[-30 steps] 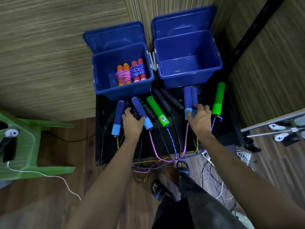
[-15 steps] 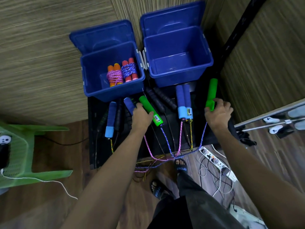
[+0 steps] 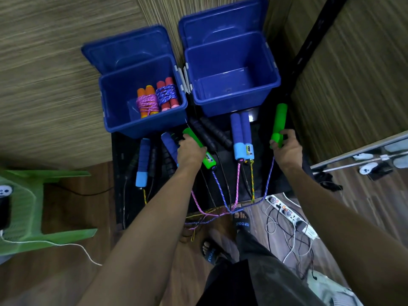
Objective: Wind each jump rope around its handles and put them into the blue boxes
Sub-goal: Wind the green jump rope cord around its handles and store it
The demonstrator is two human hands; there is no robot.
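Green foam was what both hands had closed on: against the view half a second before, the left hand (image 3: 191, 151) had settled its fingers round the green handle (image 3: 198, 149) lying slanted at the table's middle, and the right hand (image 3: 287, 149) had wrapped the lower end of the other green handle (image 3: 278, 122), which stood nearly straight toward twelve o'clock at the table's right edge. A second before, those hands had been on blue handles instead, so the choice appeared to have shifted to the green rope as the next one to wind. Its blue-purple cord (image 3: 268, 182) ran from the right handle down toward six o'clock, off the table (image 3: 119, 195) edge among the other loose cords, and back up to the left handle. Beyond the hands, toward twelve o'clock, two blue boxes stood open side by side, lids tipped back. At eleven o'clock, the left box (image 3: 114, 107) held two wound ropes side by side, an orange bundle (image 3: 146, 102) bound in pink cord and a red bundle (image 3: 167, 93) bound in blue. At one o'clock, the right box (image 3: 234, 104) showed nothing inside. Blue and black ropes lay unwound on the table, so most of the job seemed left.
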